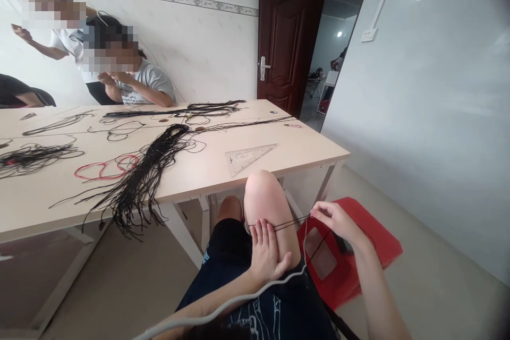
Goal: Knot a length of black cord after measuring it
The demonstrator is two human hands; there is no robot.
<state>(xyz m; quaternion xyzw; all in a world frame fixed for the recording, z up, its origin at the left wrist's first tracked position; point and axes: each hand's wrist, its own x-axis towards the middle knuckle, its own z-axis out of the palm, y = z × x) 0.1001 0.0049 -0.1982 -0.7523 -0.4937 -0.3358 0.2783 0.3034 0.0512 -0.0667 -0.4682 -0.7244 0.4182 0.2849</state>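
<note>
Thin black cords stretch across my bare right knee. Flat on that leg lies my left hand, its fingers extended and the cords running under them. To the right, beyond the knee, my right hand pinches the other end of the cords between thumb and fingers. A dark length hangs down from that hand toward a red stool. A pale cable crosses in front of my body and passes close to the right hand.
A bundle of black cords droops over the front edge of the table. Also on the tabletop are a clear set square, a red cord and more black strands. Two people work across the table. An open door stands behind.
</note>
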